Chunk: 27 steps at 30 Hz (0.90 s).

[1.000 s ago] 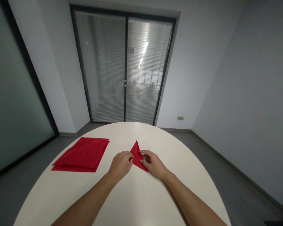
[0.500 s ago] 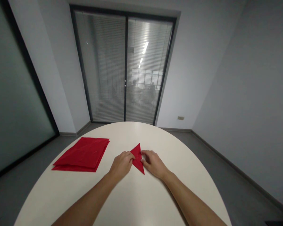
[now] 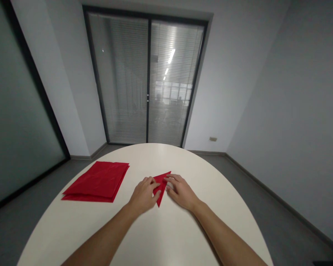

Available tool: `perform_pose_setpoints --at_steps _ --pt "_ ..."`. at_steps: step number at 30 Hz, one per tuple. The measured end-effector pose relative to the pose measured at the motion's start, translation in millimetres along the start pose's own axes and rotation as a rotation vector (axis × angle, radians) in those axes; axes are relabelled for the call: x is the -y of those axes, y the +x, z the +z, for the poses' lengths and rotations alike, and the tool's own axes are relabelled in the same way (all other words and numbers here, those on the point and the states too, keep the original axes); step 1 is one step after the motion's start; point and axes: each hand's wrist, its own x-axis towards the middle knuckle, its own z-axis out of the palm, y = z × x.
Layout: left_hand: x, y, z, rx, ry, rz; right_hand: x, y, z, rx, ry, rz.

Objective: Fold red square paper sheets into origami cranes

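A small folded red paper triangle (image 3: 162,186) lies near the middle of the white round table (image 3: 161,236), one point toward me and another toward the far right. My left hand (image 3: 144,192) covers its left side, with index finger and thumb on the paper. From the right, my right hand (image 3: 181,190) reaches in with fingers stretched and apart; its fingertips touch the triangle's right edge near the upper corner. The thumb of that hand sits just beside the edge. Part of the paper is hidden under my left fingers.
Larger red sheets (image 3: 98,180), slightly creased and stacked unevenly, lie at the table's left side. Beyond the table's far edge stands a dark-framed glass partition with blinds (image 3: 148,81). A wall socket (image 3: 213,139) is low on the back wall.
The triangle has turned on the table: its far corner swung right and its near corner swung left. My left thumb now shows spread apart, and my right fingers have stretched further over the paper.
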Motion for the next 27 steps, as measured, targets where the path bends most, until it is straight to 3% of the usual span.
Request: perform_pose_setpoints --at_steps 6,10,15,24,27 --pt "1 0 0.1 0.087 -0.160 0.195 3 -3 1 0.218 0.029 -0.023" --pt "-1 -1 -0.7 0.111 -0.174 0.181 1 -5 3 0.328 0.043 0.035" --pt "1 -3 1.4 0.141 -0.108 0.125 -3 -7 -1 0.353 0.021 0.090" --pt "9 -4 6.8 0.200 0.001 0.094 -6 -8 -4 0.369 0.029 0.023" --pt "9 -5 5.0 0.214 0.028 0.098 -6 -7 -4 0.398 0.005 0.066"
